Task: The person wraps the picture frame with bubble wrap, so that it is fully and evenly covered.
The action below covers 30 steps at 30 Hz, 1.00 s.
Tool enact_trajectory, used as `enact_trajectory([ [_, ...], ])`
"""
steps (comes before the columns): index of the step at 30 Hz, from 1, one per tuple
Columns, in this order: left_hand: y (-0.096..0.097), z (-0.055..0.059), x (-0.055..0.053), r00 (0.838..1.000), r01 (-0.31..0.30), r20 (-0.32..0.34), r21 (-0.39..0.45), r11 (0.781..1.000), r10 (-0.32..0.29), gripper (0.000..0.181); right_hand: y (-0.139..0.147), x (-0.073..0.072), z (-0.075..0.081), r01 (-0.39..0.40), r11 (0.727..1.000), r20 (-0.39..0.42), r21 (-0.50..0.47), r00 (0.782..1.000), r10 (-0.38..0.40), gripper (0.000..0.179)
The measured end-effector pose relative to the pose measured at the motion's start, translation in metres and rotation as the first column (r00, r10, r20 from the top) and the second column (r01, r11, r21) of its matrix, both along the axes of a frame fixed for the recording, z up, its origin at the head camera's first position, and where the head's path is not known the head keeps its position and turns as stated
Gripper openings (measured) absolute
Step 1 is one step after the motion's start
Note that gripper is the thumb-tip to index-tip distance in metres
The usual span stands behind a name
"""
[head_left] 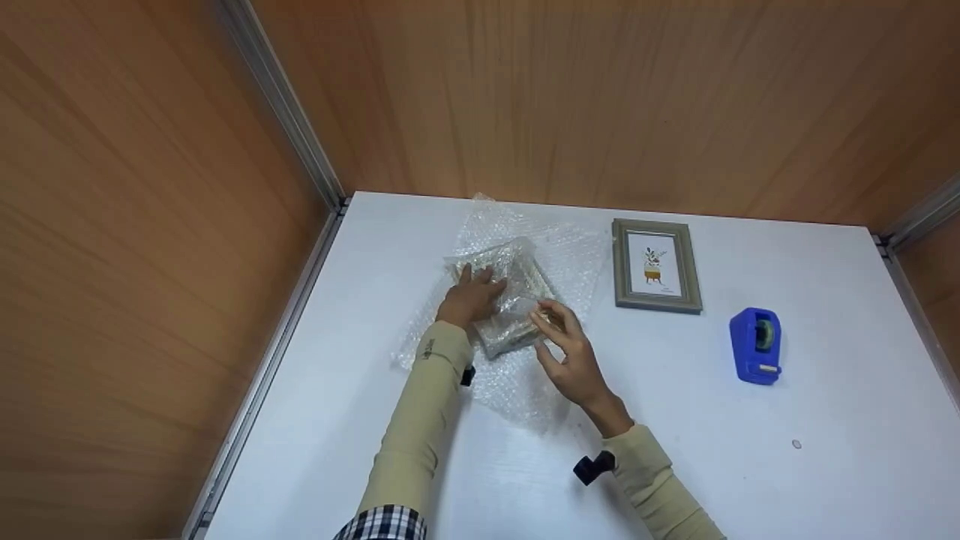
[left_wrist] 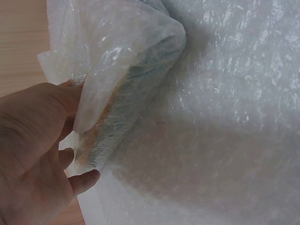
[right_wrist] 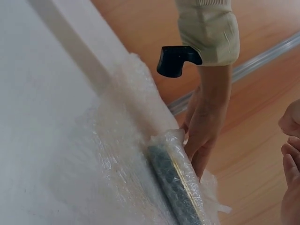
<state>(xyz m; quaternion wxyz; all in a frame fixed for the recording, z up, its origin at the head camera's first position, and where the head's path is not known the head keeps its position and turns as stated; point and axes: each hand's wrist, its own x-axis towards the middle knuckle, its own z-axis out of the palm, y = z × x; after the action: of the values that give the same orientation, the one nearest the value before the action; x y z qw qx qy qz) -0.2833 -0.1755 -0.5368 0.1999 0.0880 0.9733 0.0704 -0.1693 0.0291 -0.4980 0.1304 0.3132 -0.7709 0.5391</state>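
A flat, rectangular package in bubble wrap (head_left: 517,276) lies on a larger loose sheet of bubble wrap (head_left: 574,251). Through the wrap, a dark side with a yellowish edge shows in the right wrist view. My left hand (head_left: 471,298) rests on the package's left part with its fingers spread; the left wrist view shows this hand (left_wrist: 40,145) against a folded flap of wrap (left_wrist: 108,61). Bent fingers of my right hand (head_left: 574,360) hover by the package's near right side. Whether they pinch something clear cannot be told; the right wrist view crops this hand (right_wrist: 291,173).
To the right lies a grey picture frame (head_left: 658,303) with a plant print. Nearer me stands a blue tape dispenser (head_left: 745,349). A small round spot (head_left: 796,444) shows on the white table (head_left: 315,420). Wood-grain panels (head_left: 562,97) rise behind and at the sides.
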Motion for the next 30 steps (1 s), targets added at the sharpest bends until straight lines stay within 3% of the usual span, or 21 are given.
enact_trajectory([
  [10,0.001,0.001,0.001,1.000,-0.012,0.006,0.021,1.000,0.012,0.058,-0.002,-0.003,-0.004,-0.047,0.999,-0.047,0.001,0.998,0.047,0.048],
  [18,0.001,0.000,0.001,1.000,-0.017,-0.002,0.028,0.999,0.017,0.057,-0.010,-0.025,-0.017,-0.119,0.990,0.030,-0.076,0.992,0.121,0.032],
  [23,-0.001,-0.002,0.001,1.000,-0.013,-0.018,0.022,1.000,0.014,0.056,-0.023,-0.047,-0.030,-0.051,0.978,0.206,-0.201,0.974,0.093,0.014],
  [26,-0.001,-0.002,0.001,1.000,-0.009,-0.025,0.023,1.000,0.010,0.055,-0.032,-0.060,-0.035,0.048,0.962,0.327,-0.268,0.944,0.043,0.014],
  [30,0.000,0.000,0.001,1.000,-0.008,-0.022,0.019,1.000,0.008,0.054,-0.042,-0.074,-0.039,0.130,0.958,0.419,-0.257,0.908,-0.011,0.016],
])
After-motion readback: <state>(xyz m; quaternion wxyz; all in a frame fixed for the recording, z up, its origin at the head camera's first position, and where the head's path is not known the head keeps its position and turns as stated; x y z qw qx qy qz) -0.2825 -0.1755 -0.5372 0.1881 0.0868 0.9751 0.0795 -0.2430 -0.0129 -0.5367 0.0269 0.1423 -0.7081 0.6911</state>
